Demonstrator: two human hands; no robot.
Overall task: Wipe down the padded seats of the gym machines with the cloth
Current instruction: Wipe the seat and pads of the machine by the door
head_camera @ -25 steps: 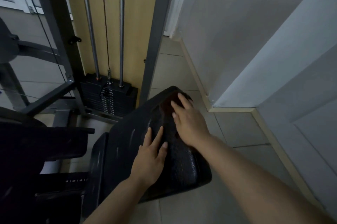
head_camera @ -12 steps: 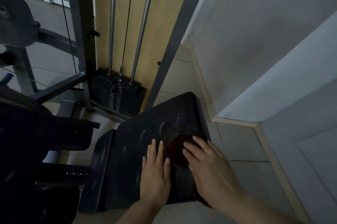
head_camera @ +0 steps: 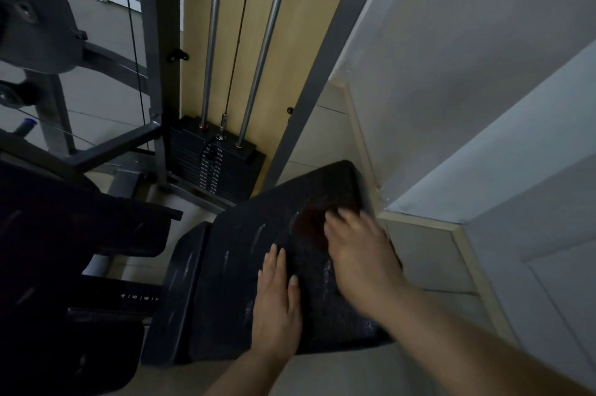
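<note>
Cloth (head_camera: 311, 228), dark reddish, lies on the far right part of the black padded seat (head_camera: 258, 253), under the right hand (head_camera: 358, 250), whose fingers press down on it; motion blur hides whether the grip is flat or curled. Left hand (head_camera: 277, 305) rests flat on the seat's near half, fingers straight and together, holding nothing. Beyond the seat stand the weight stack (head_camera: 213, 163) and two chrome guide rods (head_camera: 264, 44); a white wall (head_camera: 467, 73) lies to the right.

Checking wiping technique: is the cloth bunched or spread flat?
Cannot tell fully: the right hand covers most of the cloth; the visible dark-red part lies flat on the seat.
</note>
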